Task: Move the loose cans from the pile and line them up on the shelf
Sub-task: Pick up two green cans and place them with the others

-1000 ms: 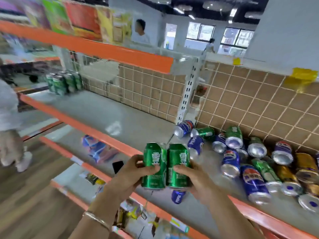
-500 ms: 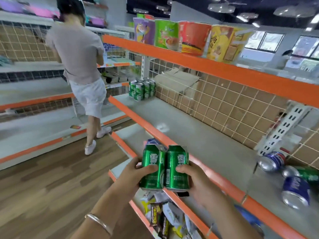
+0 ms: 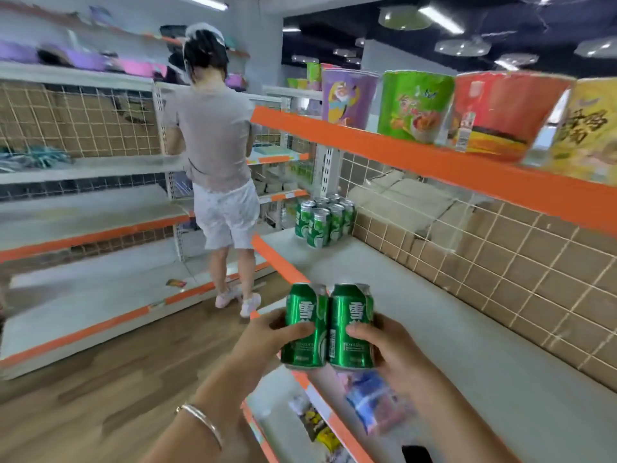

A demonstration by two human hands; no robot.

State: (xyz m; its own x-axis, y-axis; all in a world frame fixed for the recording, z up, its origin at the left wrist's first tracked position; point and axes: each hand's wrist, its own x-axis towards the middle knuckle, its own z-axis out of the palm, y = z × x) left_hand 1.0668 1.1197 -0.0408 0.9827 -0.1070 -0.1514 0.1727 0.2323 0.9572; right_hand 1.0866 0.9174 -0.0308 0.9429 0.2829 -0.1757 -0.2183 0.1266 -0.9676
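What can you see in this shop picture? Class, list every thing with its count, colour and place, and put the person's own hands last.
shelf: one, grey with an orange front edge, ahead on the right
held cans: two, green, upright side by side, above the shelf's front edge
lined-up cans: a cluster, count unclear, green, far end of the shelf
noodle tubs: at least four, purple, green, red, yellow, on the upper shelf
other person: one, grey top, white shorts, back turned
floor: brown wood, left
bracelet: one, silver, left wrist
left hand: grips one held can
right hand: grips the other
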